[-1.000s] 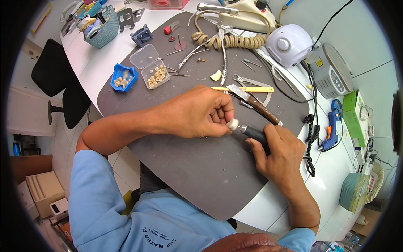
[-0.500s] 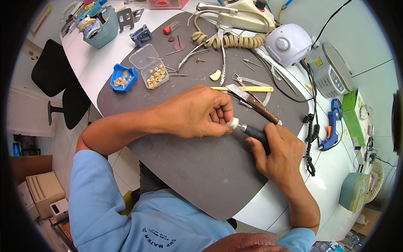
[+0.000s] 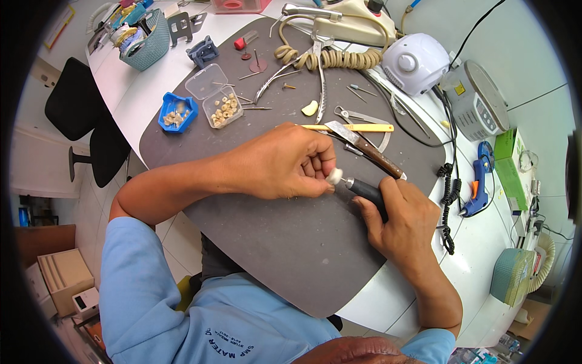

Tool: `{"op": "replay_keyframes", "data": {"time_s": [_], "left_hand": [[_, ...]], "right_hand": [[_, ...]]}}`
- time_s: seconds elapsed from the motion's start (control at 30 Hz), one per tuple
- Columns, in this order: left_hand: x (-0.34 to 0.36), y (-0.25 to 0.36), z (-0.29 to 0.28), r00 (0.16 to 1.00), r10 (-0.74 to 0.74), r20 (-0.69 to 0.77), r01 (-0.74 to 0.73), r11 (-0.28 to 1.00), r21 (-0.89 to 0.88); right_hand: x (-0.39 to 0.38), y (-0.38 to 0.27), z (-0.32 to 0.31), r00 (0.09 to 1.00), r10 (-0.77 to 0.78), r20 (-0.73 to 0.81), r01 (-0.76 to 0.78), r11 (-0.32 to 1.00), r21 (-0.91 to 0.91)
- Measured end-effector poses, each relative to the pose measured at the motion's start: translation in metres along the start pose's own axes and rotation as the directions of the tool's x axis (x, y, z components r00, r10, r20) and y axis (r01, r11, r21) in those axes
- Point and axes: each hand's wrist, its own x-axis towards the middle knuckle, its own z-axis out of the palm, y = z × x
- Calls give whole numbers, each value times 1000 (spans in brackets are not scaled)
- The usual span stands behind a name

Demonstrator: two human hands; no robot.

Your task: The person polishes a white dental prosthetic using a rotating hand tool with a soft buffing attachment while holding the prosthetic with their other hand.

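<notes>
My right hand (image 3: pixel 405 213) is wrapped round a dark rotary handpiece (image 3: pixel 368 195), its metal tip pointing left. At that tip is a small white rounded piece (image 3: pixel 334 176), like a polishing buff, against my left fingertips. My left hand (image 3: pixel 290 162) is closed in a pinch; whatever small thing it may hold is hidden by the fingers. Just beyond the hands lie a wooden-handled knife (image 3: pixel 381 156) and a yellow stick-like handle (image 3: pixel 367 128). A pale yellow curved piece (image 3: pixel 310 108) rests farther off on the grey mat (image 3: pixel 273 242).
At the far left of the mat stand a blue tray (image 3: pixel 179 113) and a clear lidded box (image 3: pixel 222 108) with several tooth-coloured pieces. Pliers (image 3: pixel 321 79), burs and a coiled beige hose (image 3: pixel 345 59) lie beyond. A white motor unit (image 3: pixel 417 64) and blue glue gun (image 3: pixel 479 191) are right.
The handpiece and the white piece at its tip have shifted very slightly left. Both hands keep nearly the same place and grip.
</notes>
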Motion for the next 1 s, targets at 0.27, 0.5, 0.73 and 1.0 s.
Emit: {"op": "replay_keyframes", "data": {"time_s": [0.27, 0.5, 0.73, 1.0], "left_hand": [[0, 1, -1, 1000, 13, 0, -13, 1000, 20], [0, 1, -1, 1000, 17, 4, -17, 1000, 15], [-1, 2, -2, 999, 27, 17, -28, 999, 22], [-1, 1, -4, 998, 22, 65, -21, 1000, -14]], "right_hand": [[0, 1, 0, 1000, 0, 8, 0, 1000, -6], [-2, 0, 1, 999, 43, -7, -43, 999, -10], [-1, 0, -2, 1000, 14, 15, -14, 1000, 2], [0, 1, -1, 1000, 11, 12, -11, 1000, 0]]}}
